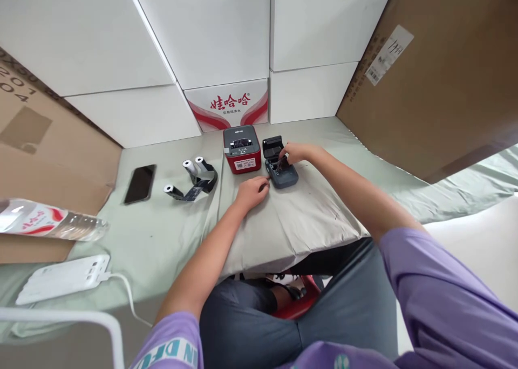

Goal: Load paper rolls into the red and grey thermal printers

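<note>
Right-hand grip: fingers bunched narrow and pointing down into the open top of the dark device; cannot tell whether anything is pinched between them.
Left-hand grip: laid palm-down on the tabletop at 8 o'clock from the dark device, fingers loosely curled, fingertips at the device's near corner; contact and hold cannot be told.

Clock positions below are taken from the dark device.

Dark device: 1 small grey-black unit, on the tabletop near the centre of the view, lid raised on its 11 o'clock side.
Red-and-black machine: 1 unit, just beside, at 10 o'clock; white label on the near face.
Rolls: 3, white ends showing, at 9 o'clock, with a dark strip trailing among them.
Phone: 1, dark screen up, at 9 o'clock, beyond the rolls.
Water bottle: 1, clear, red-and-white wrapper, on its side, between 8 and 9 o'clock.
Power bank: 1, white, at 8 o'clock, white cable plugged in.
Printed box: 1, white with red lettering, at 11 o'clock.
Brown carton: 1, large, white label, at 2 o'clock.
</note>
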The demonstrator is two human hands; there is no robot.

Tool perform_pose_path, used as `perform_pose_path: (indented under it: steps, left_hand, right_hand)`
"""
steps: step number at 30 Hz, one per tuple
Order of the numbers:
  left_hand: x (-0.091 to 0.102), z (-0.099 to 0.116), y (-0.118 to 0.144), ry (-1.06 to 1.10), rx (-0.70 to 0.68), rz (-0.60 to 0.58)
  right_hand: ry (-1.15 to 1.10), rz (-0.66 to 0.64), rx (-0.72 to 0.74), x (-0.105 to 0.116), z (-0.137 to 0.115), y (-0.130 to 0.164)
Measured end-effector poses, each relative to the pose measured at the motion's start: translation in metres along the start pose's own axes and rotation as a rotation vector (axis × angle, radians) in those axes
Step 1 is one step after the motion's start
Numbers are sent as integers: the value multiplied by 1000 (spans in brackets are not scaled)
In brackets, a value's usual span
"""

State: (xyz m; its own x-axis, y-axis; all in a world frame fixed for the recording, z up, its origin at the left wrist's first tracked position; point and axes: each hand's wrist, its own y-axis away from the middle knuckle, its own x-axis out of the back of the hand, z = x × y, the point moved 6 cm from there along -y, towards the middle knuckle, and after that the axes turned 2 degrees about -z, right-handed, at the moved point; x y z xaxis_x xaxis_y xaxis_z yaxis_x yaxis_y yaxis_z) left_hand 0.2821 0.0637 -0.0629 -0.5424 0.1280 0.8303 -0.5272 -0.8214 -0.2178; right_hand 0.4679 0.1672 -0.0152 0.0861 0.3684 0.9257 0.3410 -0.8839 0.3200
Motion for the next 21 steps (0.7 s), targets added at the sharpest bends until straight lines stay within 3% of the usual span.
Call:
perform_pose_path:
  steps: [2, 4, 7, 9, 11, 13, 17, 21]
  left_hand:
    - [0, 0, 0, 5, -4, 2]
    - [0, 1, 0, 11, -9, 3]
    - [1, 1, 0, 13, 1, -3]
    - [2, 2, 0, 16, 3, -6]
    - [1, 2, -1, 21, -2, -6]
    - [-1, 1, -3, 19, 6, -8]
    - [-4, 0, -6, 21, -13, -9]
    - [-7, -5, -6, -3, 42, -25]
  right_hand:
    - [-1, 35, 37, 3, 0, 2]
    - [-122, 155, 108, 13, 2, 11]
    - [-530, 387, 213, 38, 8, 37]
    - [-824, 462, 326, 54, -1, 55]
    - [-1002, 474, 431, 68, -28, 67]
    - [-1037, 465, 496, 77, -68, 72]
    - [-853, 435, 569, 76, -160, 58]
    - [-481, 517, 517, 67, -218, 28]
